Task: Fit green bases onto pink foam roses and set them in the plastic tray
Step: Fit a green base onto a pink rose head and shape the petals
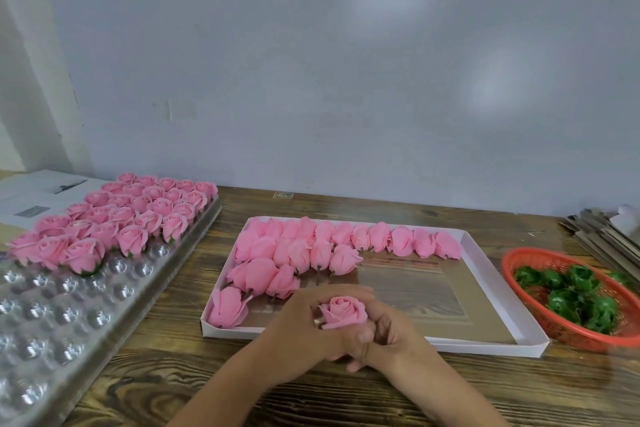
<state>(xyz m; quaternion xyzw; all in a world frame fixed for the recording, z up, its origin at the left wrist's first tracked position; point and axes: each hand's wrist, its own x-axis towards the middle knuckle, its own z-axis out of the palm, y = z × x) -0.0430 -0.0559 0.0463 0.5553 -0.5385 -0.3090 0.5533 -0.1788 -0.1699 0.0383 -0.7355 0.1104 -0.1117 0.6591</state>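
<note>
Both hands, left (304, 326) and right (388, 340), curl together gripping one pink rose (343, 314) upright.

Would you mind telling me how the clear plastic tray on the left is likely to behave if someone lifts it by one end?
The clear plastic tray looks thin and moulded, so it will probably flex or sag. Finished roses crowd only its far end, so that end is likely heavier. They merely sit in shallow cups and could topple if it tilts.
</note>
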